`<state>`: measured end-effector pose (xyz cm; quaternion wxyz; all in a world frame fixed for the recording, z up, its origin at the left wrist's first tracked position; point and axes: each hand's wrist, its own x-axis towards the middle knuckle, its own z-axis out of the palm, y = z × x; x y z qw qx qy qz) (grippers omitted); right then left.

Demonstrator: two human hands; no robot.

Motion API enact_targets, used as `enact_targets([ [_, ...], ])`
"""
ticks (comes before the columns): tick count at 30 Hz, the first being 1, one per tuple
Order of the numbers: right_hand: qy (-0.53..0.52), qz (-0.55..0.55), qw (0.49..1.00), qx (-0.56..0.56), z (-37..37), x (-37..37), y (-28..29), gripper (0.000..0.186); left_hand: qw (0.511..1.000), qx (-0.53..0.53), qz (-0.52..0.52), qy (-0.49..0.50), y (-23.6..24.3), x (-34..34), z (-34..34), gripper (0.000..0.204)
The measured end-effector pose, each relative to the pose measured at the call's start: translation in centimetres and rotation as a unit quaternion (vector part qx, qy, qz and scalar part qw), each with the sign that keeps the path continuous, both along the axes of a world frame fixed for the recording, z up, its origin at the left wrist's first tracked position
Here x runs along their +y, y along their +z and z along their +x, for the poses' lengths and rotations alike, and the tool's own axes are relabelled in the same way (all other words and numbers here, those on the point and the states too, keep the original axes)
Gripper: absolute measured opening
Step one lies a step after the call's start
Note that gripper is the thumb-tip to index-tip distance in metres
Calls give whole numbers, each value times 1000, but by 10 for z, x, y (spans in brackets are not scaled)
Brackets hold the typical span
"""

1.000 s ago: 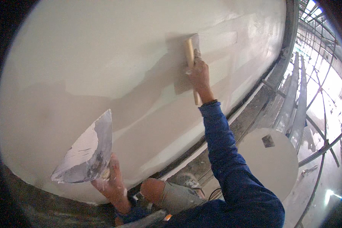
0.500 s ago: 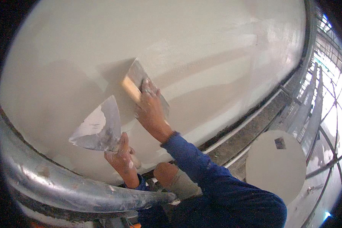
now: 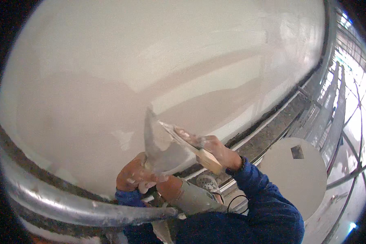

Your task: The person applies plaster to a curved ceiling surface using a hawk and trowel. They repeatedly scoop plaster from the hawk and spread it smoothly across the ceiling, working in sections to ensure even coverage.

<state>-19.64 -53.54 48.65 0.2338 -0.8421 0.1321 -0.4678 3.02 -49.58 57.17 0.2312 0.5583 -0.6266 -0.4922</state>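
Note:
My left hand (image 3: 131,174) is closed around the handle of a broad triangular putty knife (image 3: 166,157), its blade pointing up and smeared with pale plaster. My right hand (image 3: 220,149) grips a flat finishing trowel (image 3: 210,161) with a wooden handle. Seen nearly edge-on, the trowel slants across the putty knife's blade, its far end close to or touching that blade. Motion blurs both tools a little. Behind them stands a pale wall (image 3: 81,114) with damp, darker bands of fresh plaster. Both tools appear to be held off the wall.
A thick metal pipe (image 3: 89,212) curves across the lower left, close to my left forearm. At the right is a large round pale disc (image 3: 295,183) with a dark square patch. Scaffold planks (image 3: 319,110) and bars run beyond it. My knee and a speckled shoe (image 3: 207,183) show below.
My right hand has brought the trowel off the wall, down and right, turning it edge-on against the putty knife. The left hand has lowered slightly and turned the putty knife toward the trowel.

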Motion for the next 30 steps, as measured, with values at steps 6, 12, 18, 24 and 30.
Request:
enact_targets([
  [6, -331, -45, 942, -37, -79, -86, -44, 57, 969, 211, -41, 121, -22, -23, 17, 53],
  [12, -617, -117, 761, -163, -276, -230, 8, 52, 915, 400, -26, 45, -11, -45, -12, 26],
  [18, -614, -32, 780, -117, -336, -295, 41, 55, 954, 269, -78, 107, -14, -59, -16, 22],
  [24, -609, -91, 769, -172, -341, -321, 30, 52, 927, 363, -72, 63, -17, -70, -9, 25],
  [30, -605, -32, 792, -75, -235, -265, 26, 56, 898, 420, -121, 44, -16, -58, -6, 29],
])
